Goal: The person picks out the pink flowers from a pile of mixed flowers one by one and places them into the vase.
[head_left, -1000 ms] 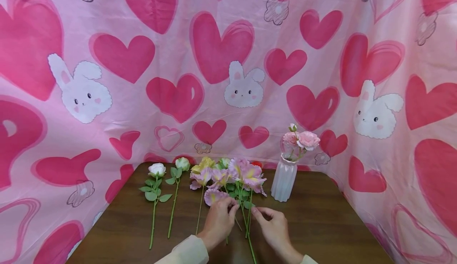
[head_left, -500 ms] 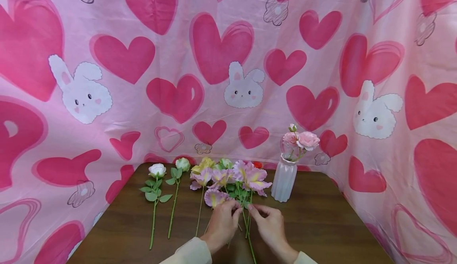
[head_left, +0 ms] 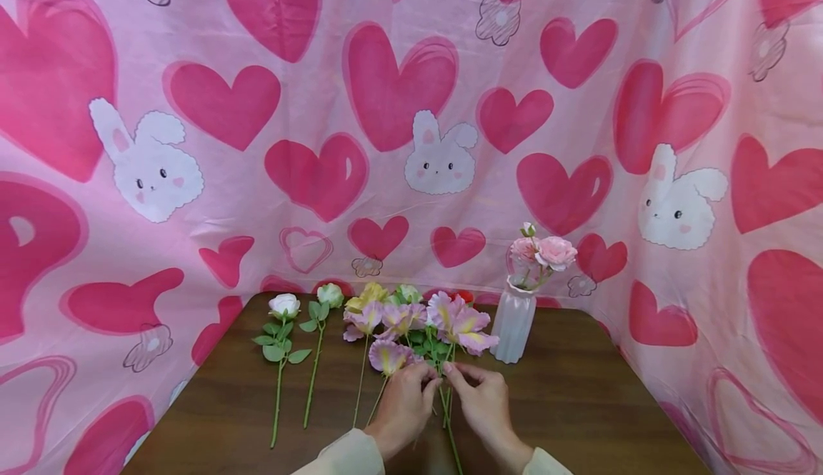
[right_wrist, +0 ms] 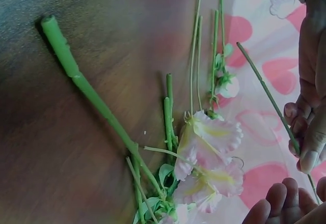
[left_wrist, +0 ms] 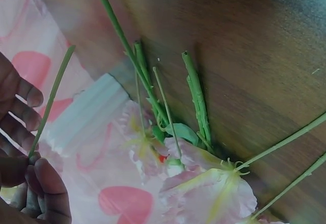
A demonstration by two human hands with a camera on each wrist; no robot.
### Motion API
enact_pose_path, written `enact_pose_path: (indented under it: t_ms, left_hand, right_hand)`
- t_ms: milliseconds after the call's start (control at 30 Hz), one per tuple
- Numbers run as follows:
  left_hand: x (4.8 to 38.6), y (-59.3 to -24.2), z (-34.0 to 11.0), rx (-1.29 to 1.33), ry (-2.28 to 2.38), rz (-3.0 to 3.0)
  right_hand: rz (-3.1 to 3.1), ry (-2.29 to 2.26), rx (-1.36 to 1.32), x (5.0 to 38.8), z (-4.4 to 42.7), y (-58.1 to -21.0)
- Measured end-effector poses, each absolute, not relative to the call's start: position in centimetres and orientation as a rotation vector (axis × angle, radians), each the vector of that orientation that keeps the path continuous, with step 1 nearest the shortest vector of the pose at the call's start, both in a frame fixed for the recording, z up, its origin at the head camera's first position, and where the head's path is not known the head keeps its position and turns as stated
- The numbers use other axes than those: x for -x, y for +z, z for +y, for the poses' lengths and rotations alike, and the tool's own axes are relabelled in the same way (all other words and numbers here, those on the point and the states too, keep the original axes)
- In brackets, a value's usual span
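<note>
In the head view my left hand (head_left: 405,401) pinches the thin stem of a lilac-pink iris (head_left: 464,323) between thumb and fingers. My right hand (head_left: 485,405) pinches the same stem close beside it, just below the bloom. The stem's free end (left_wrist: 53,99) sticks out past the fingers in the left wrist view. From the right wrist, the left hand (right_wrist: 311,107) shows farther off, with the right fingers (right_wrist: 277,198) near the lower edge. Beneath both hands lie green rose stems (head_left: 454,441) and more lilac irises (head_left: 388,356), partly hidden.
A white ribbed vase (head_left: 513,323) with pink flowers (head_left: 554,253) stands at the right. Two white roses (head_left: 283,306) lie at the left of the brown table (head_left: 212,418). A yellow flower (head_left: 371,293) and a red bloom (head_left: 464,295) lie behind. Pink heart-patterned cloth (head_left: 398,89) surrounds the table.
The held iris bloom has shifted to the right and slightly down. The right hand has moved a little left and the left hand slightly right, bringing their fingertips closer together.
</note>
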State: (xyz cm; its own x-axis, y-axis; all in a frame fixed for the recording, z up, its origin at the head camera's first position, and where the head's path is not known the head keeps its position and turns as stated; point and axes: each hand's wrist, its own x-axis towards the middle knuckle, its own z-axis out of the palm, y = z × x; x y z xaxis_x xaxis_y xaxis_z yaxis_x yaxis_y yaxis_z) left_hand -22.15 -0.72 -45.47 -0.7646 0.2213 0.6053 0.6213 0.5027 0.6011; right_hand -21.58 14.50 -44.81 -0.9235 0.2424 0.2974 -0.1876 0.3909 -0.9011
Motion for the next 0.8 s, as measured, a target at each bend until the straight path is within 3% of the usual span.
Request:
enact_pose_path:
  t_ms: [800]
  left_hand:
    - [21.97,-45.62,-0.58,0.726,-1.199,-2.309]
  right_hand:
    - [-2.225,1.639,0.064,21.75,14.05,-43.91]
